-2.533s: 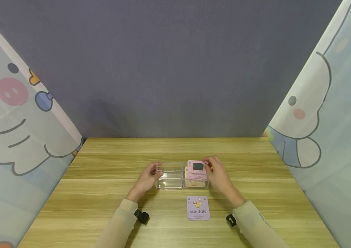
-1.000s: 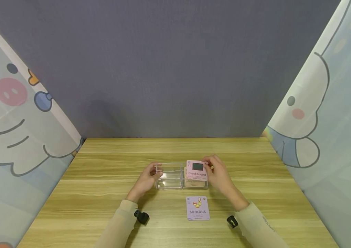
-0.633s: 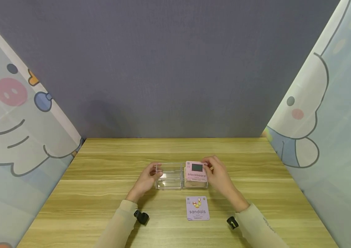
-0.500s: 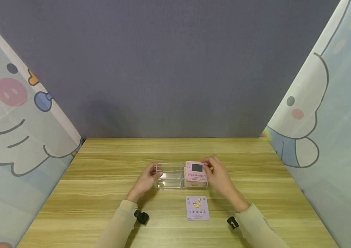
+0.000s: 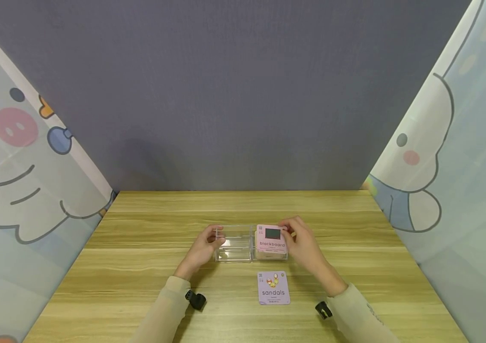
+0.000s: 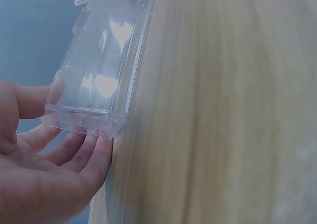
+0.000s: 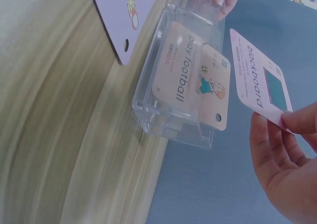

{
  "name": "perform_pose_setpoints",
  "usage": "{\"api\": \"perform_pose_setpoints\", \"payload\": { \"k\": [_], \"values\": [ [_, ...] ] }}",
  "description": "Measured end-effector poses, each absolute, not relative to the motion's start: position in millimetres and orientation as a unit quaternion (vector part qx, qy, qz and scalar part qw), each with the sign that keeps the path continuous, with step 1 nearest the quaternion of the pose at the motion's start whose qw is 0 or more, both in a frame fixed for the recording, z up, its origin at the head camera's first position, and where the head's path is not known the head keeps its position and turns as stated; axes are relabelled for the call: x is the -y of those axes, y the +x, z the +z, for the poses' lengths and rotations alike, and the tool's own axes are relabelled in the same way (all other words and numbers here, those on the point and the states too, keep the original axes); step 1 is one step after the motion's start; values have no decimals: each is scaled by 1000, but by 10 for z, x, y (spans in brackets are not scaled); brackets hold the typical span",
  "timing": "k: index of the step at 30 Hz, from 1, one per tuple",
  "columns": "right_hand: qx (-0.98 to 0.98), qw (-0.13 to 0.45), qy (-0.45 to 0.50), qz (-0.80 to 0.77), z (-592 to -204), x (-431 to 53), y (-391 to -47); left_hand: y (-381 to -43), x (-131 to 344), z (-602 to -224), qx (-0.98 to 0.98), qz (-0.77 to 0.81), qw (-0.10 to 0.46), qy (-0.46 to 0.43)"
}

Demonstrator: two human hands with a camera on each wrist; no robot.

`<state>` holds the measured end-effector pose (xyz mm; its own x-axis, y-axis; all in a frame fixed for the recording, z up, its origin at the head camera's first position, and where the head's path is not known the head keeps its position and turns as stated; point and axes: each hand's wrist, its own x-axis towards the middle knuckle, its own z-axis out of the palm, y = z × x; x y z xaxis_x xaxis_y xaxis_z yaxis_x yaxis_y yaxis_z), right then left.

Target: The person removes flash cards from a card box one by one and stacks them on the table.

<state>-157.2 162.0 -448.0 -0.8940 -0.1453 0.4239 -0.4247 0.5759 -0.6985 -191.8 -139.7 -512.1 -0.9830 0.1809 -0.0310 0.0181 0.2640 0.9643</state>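
Observation:
A clear plastic box [image 5: 234, 256] with two side-by-side compartments stands on the table. My left hand [image 5: 202, 247] grips its left end, thumb on the near side and fingers curled round the end in the left wrist view. My right hand [image 5: 305, 243] pinches the pink "blackboard" card [image 5: 272, 239] at its right edge, thumb against fingers. In the right wrist view that card hangs apart from the box, above a peach "play football" card [image 7: 181, 68] leaning in the right compartment. A lilac "sandals" card [image 5: 274, 288] lies flat in front of the box.
The wood-grain table [image 5: 161, 214] ends at a dark grey panel [image 5: 243, 95] behind. Curtains with cartoon figures hang at the left [image 5: 24, 190] and right. Each wrist wears a small black camera strap.
My right hand has brought the blackboard card slightly down and left, so it covers more of the play football card in the head view. My left hand keeps its grip on the box.

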Motion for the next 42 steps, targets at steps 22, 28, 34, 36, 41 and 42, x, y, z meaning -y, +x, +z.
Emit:
{"api": "perform_pose_setpoints", "payload": {
  "k": [22, 28, 34, 36, 41, 42],
  "values": [
    [872, 158, 171, 431, -4453, -1636, -1459, -1919, 1413, -5111, -800, 592, 79, 61],
    [869, 161, 177, 434, -4453, -1649, -1435, -1916, 1412, -5114, -800, 592, 76, 64],
    [871, 149, 169, 436, -4436, -1655, -1401, -1911, 1413, -5111, -801, 590, 76, 69],
    [873, 144, 165, 437, -4428, -1657, -1391, -1909, 1414, -5111, -801, 589, 77, 69],
    [875, 137, 162, 436, -4438, -1664, -1373, -1917, 1414, -5112, -800, 592, 76, 67],
    [875, 136, 162, 436, -4442, -1666, -1369, -1920, 1412, -5111, -799, 593, 74, 67]
  ]
}}
